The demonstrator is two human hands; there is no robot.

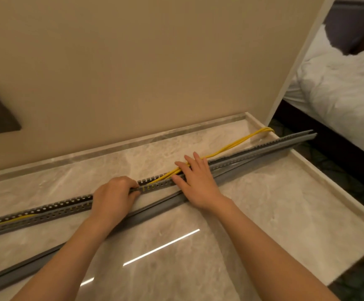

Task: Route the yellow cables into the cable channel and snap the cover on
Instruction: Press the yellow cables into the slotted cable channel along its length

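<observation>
— How far along is it, from where you stand?

— About halfway with the wires, I'd say. The grey channel (63, 208) lies slantwise across the marble table (263, 203). From its left end up to the middle, the yellow cables (226, 148) are down inside it. You can see yellow through the slots in its side.

— And to the right of that?

— There they climb out over the channel's far side and run loose on the table behind it, off to the far corner by the wall. That whole stretch is left to tuck in.

— What are the hands doing?

— The left hand (113, 192) has its fingers curled over the channel's near side, gripping it right where the cables dip in. The right hand (195, 179) is just beside it, fingers straight and spread, lying on the cables and pressing them toward the channel. It has hold of nothing.

— The cover?

— Not on yet. The cover (150, 212) is a long grey strip lying on the table just in front of the channel, passing under the right wrist.

— So what remains?

— Seat the right-hand half of the cables, then lift the cover and click it down. The channel's right end sticks out past the table edge toward the bed (339, 88), so I'd guess that end will need steadying.
</observation>
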